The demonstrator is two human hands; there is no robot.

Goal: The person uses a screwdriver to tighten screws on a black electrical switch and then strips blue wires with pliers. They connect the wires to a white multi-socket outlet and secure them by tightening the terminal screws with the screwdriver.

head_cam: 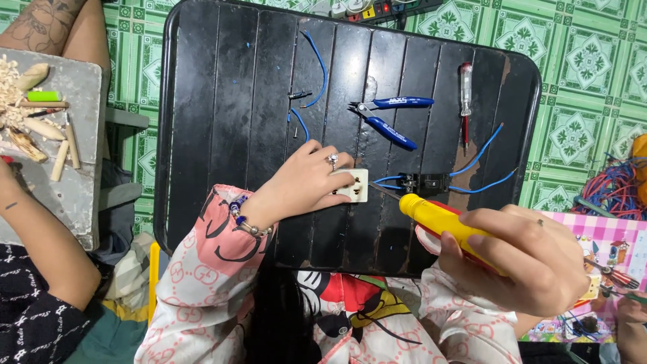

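Observation:
My left hand (306,178) rests on a white wall socket (355,185) lying on the black slatted tray table (222,101), fingers pressing it down. My right hand (522,253) grips a yellow-handled screwdriver (441,219); its metal tip points left toward a small black terminal block (421,182) with blue wires (482,172) attached, just right of the socket.
Blue-handled cutters (387,121), a red tester screwdriver (465,101) and loose blue wire pieces (317,64) lie further back on the table. Another person's arm (34,236) is at the left beside a grey board with wood shavings (27,101). A wire bundle (617,189) sits at the right.

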